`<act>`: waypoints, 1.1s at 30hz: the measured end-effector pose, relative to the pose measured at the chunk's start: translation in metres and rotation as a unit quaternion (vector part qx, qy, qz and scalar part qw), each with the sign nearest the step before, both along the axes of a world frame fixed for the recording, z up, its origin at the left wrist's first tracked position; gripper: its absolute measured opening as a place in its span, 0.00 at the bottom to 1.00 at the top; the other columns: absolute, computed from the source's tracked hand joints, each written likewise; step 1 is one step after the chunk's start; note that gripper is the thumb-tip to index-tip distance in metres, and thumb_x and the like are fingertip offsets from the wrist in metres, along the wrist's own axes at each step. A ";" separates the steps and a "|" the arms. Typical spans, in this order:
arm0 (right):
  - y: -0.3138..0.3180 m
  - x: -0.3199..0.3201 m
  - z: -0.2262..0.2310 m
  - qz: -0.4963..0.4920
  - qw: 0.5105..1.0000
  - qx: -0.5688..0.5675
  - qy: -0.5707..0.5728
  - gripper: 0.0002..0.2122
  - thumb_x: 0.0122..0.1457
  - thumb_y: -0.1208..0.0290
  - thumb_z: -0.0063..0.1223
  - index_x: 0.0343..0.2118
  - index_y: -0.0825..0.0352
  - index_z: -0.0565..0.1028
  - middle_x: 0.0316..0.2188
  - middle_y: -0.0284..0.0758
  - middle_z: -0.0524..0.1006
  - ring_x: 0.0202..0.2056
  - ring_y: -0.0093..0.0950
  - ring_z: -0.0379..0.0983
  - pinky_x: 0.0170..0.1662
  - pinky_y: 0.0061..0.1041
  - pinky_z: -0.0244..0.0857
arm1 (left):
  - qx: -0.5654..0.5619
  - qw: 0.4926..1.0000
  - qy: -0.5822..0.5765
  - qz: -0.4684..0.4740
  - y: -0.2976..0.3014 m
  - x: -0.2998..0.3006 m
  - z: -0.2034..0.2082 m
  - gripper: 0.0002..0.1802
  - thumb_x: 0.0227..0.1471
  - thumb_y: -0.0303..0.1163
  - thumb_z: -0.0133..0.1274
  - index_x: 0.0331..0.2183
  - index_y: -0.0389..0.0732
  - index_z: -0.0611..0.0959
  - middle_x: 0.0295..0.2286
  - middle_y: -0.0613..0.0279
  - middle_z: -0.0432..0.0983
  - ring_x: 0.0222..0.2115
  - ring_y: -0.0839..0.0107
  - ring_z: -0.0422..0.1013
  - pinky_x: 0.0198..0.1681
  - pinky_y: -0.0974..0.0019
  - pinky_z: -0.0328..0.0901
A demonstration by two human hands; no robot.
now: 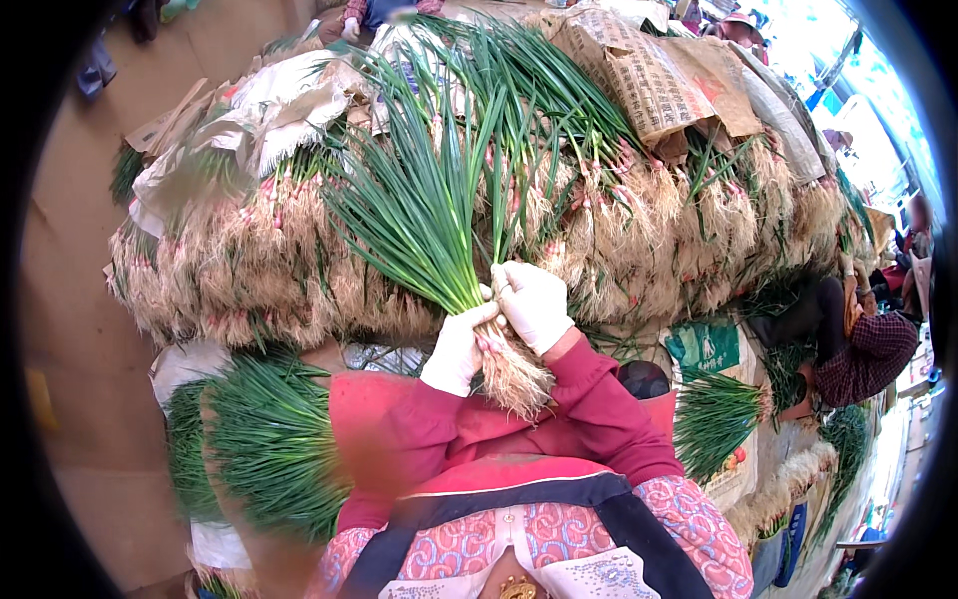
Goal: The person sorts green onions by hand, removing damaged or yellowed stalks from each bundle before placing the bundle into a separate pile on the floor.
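Note:
A bunch of green onions (439, 240) stands out in front of me, its long green leaves fanning up and to the left. My white-gloved left hand (459, 349) is wrapped round the stalks just above the pinkish bulbs. Pale, stringy roots (517, 377) hang below that grip, toward my lap. Against the right side of the same bunch is my right hand (531, 301), also gloved, its fingers pinched together by the stalks. Whether it grips a single stalk there cannot be made out.
A long heap of green onions (269, 250), roots facing me, spans the far side, partly covered by white sacks (239, 130) and brown paper sacks (634, 80). More bunches lie at my left (274, 439) and right (717, 419). A person in a checked top (866, 354) sits at the right.

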State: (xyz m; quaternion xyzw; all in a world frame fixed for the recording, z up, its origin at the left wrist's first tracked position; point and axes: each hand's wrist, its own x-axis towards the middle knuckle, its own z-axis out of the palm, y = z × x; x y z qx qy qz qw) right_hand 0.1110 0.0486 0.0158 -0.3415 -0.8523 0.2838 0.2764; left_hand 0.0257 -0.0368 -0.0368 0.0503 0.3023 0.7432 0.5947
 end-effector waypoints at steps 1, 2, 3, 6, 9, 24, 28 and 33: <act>0.000 0.001 0.001 0.012 0.999 0.048 -0.002 0.14 0.59 0.65 0.44 0.19 0.65 0.72 0.11 0.33 0.68 0.12 0.20 0.67 0.16 0.22 0.59 | -0.006 1.000 -0.001 0.003 0.001 0.002 0.004 0.10 0.46 0.22 0.48 0.35 0.39 0.71 0.23 0.61 0.72 0.18 0.72 0.68 0.18 0.71 0.65; 0.000 0.003 0.001 0.023 0.995 0.096 -0.004 0.13 0.59 0.66 0.44 0.19 0.65 0.72 0.11 0.33 0.68 0.12 0.20 0.67 0.16 0.22 0.59 | -0.007 0.999 0.018 -0.031 -0.003 0.000 0.009 0.09 0.48 0.24 0.46 0.36 0.38 0.72 0.19 0.61 0.71 0.13 0.75 0.66 0.13 0.77 0.61; -0.001 0.004 0.003 0.037 0.989 0.145 -0.005 0.13 0.58 0.66 0.44 0.19 0.66 0.72 0.11 0.34 0.68 0.12 0.21 0.67 0.17 0.22 0.59 | -0.021 0.999 0.010 -0.024 -0.003 -0.001 0.008 0.09 0.48 0.25 0.47 0.36 0.39 0.72 0.19 0.61 0.71 0.12 0.74 0.65 0.12 0.76 0.60; -0.004 0.008 0.019 0.032 0.983 -0.175 0.045 0.11 0.58 0.68 0.46 0.23 0.67 0.75 0.14 0.28 0.71 0.15 0.16 0.66 0.20 0.18 0.60 | -0.019 1.000 -0.011 -0.013 0.000 0.001 0.008 0.09 0.49 0.27 0.49 0.36 0.41 0.73 0.19 0.60 0.72 0.12 0.73 0.66 0.10 0.75 0.59; -0.002 0.005 0.012 -0.017 0.942 -0.288 0.171 0.08 0.56 0.70 0.48 0.26 0.69 0.73 0.17 0.29 0.74 0.14 0.13 0.65 0.16 0.17 0.59 | -0.030 0.999 -0.019 0.027 0.004 0.008 0.015 0.09 0.50 0.28 0.49 0.37 0.42 0.73 0.19 0.61 0.73 0.14 0.73 0.68 0.12 0.75 0.60; 0.016 0.073 0.027 0.105 0.736 -0.472 0.473 0.08 0.58 0.63 0.46 0.28 0.62 0.71 0.16 0.23 0.67 0.14 0.14 0.59 0.17 0.16 0.55 | 0.085 0.993 -0.077 0.025 -0.017 -0.008 0.019 0.12 0.53 0.28 0.45 0.41 0.39 0.72 0.27 0.67 0.71 0.21 0.77 0.65 0.27 0.70 0.64; 0.040 0.102 -0.033 -0.019 0.972 -0.235 -0.026 0.12 0.56 0.61 0.46 0.33 0.65 0.73 0.21 0.34 0.75 0.23 0.24 0.70 0.28 0.21 0.63 | 0.100 0.993 -0.063 -0.029 -0.014 0.001 0.022 0.17 0.51 0.26 0.48 0.45 0.37 0.70 0.27 0.64 0.72 0.21 0.77 0.66 0.26 0.70 0.65; 0.046 0.034 -0.036 -0.125 0.992 -0.003 0.011 0.19 0.52 0.55 0.48 0.38 0.66 0.73 0.30 0.43 0.76 0.37 0.39 0.72 0.41 0.33 0.64 | 0.065 0.997 -0.009 -0.034 -0.004 0.003 0.029 0.20 0.48 0.23 0.50 0.45 0.36 0.69 0.26 0.62 0.72 0.20 0.76 0.66 0.18 0.74 0.64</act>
